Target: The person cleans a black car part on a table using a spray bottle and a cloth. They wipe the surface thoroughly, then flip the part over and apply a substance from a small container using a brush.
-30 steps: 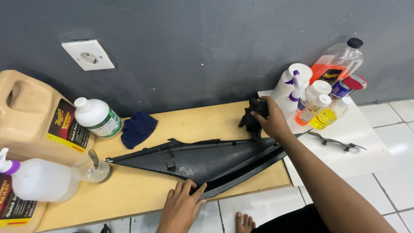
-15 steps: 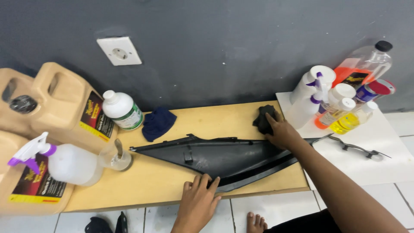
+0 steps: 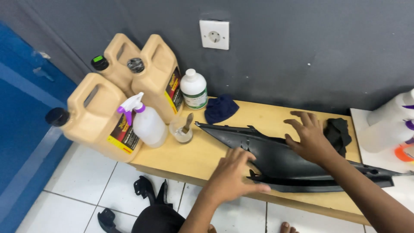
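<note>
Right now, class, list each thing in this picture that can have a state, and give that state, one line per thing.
Black panel: lying flat on the bench, both hands on it.
Left hand: open, fingers spread.
Right hand: open, palm down.
Spray bottle: upright.
White bottle: upright, capped.
Rear left jug: capped.
Rear right jug: upright.
Front jug: capped.
Black cloth: crumpled.
Blue cloth: bunched.
Small cup: upright, brush inside.

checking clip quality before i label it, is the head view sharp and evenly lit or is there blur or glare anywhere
Head view: soft, even light, no harsh glare, only faint shadows under the long black plastic panel on the low wooden bench; the left hand and right hand are slightly motion-smeared; the tan plastic jugs are sharp; the white bottles at the right edge are cut off.
</note>
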